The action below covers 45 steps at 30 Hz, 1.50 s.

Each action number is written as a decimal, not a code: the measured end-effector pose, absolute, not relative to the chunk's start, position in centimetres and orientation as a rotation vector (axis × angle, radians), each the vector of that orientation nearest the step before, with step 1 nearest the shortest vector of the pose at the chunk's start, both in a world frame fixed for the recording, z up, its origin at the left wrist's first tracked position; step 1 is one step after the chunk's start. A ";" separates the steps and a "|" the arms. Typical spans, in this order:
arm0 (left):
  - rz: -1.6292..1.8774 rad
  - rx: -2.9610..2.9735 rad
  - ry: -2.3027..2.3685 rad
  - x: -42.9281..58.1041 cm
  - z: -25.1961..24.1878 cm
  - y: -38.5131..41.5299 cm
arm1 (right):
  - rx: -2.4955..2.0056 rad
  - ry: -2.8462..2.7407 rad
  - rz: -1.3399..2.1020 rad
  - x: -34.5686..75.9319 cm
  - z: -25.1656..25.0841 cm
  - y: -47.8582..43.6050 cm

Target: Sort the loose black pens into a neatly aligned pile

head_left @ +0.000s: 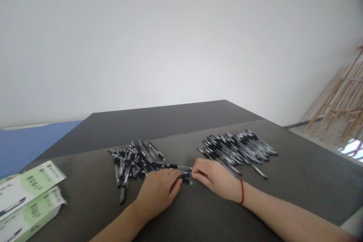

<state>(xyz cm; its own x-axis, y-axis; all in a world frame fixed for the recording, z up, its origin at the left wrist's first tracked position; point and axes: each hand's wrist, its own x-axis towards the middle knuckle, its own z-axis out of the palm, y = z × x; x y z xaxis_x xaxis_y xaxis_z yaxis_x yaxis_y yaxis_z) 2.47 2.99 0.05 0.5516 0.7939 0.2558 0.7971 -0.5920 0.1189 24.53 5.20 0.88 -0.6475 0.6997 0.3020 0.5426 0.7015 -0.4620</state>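
Observation:
Between my two hands is a black-gripped pen. My left hand closes its thumb and fingers on the pen's left end, hiding that part. At the other end, the fingertips of my right hand pinch it; a red cord circles that wrist. Just behind lies another pen, its right end reaching the right fingers. A jumbled pile of pens is beyond and left of my left hand. More pens lie roughly side by side past my right hand.
Green-and-white pen boxes are stacked at the table's left front. The dark table has a seam across it and ends before a white wall. A blue surface is on the left. Wooden slats lean at the far right.

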 end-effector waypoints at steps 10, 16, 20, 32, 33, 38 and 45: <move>-0.441 -2.765 -1.415 2.4 0.2 2.8 | -0.981 -2.374 0.502 24.4 1.1 5.0; -0.421 -2.808 -1.280 2.7 0.3 2.1 | -0.976 -1.993 0.996 25.4 0.9 7.2; -0.248 -2.932 -1.015 3.5 0.8 1.1 | -1.055 -1.935 0.991 24.6 1.2 9.2; -0.218 -2.957 -0.875 3.5 1.2 0.9 | -1.063 -2.804 0.272 12.0 3.0 12.2; -0.229 -2.955 -0.877 3.5 1.2 0.9 | -1.079 -2.817 0.274 11.4 2.9 12.2; -0.288 -2.961 -0.901 3.5 1.3 0.8 | -1.148 -2.794 0.338 10.5 3.1 11.9; -0.551 -2.933 -1.300 2.7 0.5 1.9 | -1.227 -2.458 0.635 16.6 5.3 11.6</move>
<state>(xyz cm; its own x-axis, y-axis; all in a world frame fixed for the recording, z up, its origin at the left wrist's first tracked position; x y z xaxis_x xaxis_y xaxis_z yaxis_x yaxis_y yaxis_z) 2.72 1.91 0.48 0.6247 0.7367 0.2590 0.6983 -0.6755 0.2370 16.61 11.58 5.35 -0.5797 0.8104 0.0848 0.6682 0.5322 -0.5199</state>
